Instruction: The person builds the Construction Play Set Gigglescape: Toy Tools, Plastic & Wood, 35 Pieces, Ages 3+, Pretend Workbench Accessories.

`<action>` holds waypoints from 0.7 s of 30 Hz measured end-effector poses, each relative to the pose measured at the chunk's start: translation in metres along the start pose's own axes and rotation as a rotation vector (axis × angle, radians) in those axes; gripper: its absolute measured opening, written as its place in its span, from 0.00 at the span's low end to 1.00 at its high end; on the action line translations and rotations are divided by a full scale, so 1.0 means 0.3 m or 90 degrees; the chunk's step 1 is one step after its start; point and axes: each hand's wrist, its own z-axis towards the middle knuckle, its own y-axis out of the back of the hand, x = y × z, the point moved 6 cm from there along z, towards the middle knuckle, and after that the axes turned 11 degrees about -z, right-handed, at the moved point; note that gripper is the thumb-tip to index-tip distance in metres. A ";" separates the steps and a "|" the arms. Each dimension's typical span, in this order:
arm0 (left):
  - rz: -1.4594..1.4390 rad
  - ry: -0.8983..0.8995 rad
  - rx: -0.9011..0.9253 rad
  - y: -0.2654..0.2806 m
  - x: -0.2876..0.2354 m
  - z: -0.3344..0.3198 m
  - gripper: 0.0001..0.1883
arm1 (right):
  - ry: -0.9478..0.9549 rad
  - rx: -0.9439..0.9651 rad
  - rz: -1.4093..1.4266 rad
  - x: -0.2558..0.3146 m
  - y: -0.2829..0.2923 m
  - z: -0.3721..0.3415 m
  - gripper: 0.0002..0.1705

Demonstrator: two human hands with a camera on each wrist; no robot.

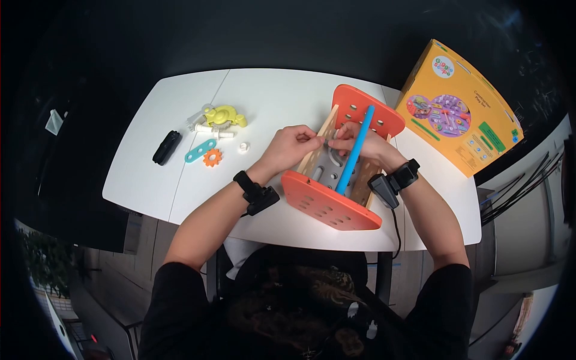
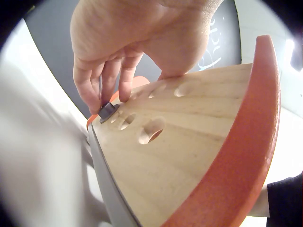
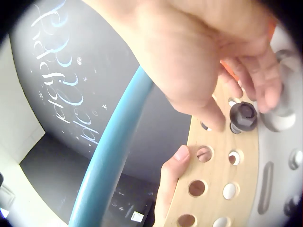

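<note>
A toy box has orange end panels [image 1: 333, 201], perforated wooden sides [image 2: 189, 127] [image 3: 210, 175], a grey base and a blue bar [image 1: 358, 144] [image 3: 116, 142] across the top. My left hand [image 1: 294, 146] [image 2: 137, 42] is at the outer face of the left wooden side, its fingertips gripping a dark grey nut [image 2: 108, 111]. Its thumb shows over the panel's edge in the right wrist view. On the inner face, a dark hex-headed bolt [image 3: 244, 117] sits at a hole. My right hand [image 1: 366, 145] [image 3: 189, 52] has its thumb and fingers spread around the bolt's head, with gaps visible.
To the left on the white table [image 1: 267, 90] lie a yellow toy [image 1: 224, 116], a white screw [image 1: 213, 133], a teal strip [image 1: 200, 151], an orange gear [image 1: 212, 158], a white nut [image 1: 243, 147] and a black case [image 1: 167, 147]. A yellow carton [image 1: 462, 108] stands at the right.
</note>
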 end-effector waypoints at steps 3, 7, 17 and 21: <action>-0.013 0.006 0.002 -0.003 -0.002 -0.002 0.14 | 0.064 -0.027 -0.001 0.002 0.008 -0.002 0.15; -0.017 0.009 -0.001 -0.005 0.002 -0.002 0.14 | 0.039 -0.016 0.018 -0.012 0.011 0.010 0.12; -0.035 0.002 -0.017 -0.005 0.001 -0.006 0.16 | -0.067 0.104 0.004 -0.006 -0.003 0.001 0.26; -0.045 0.004 -0.011 -0.008 -0.002 -0.009 0.15 | -0.131 0.030 0.045 0.010 -0.012 -0.015 0.20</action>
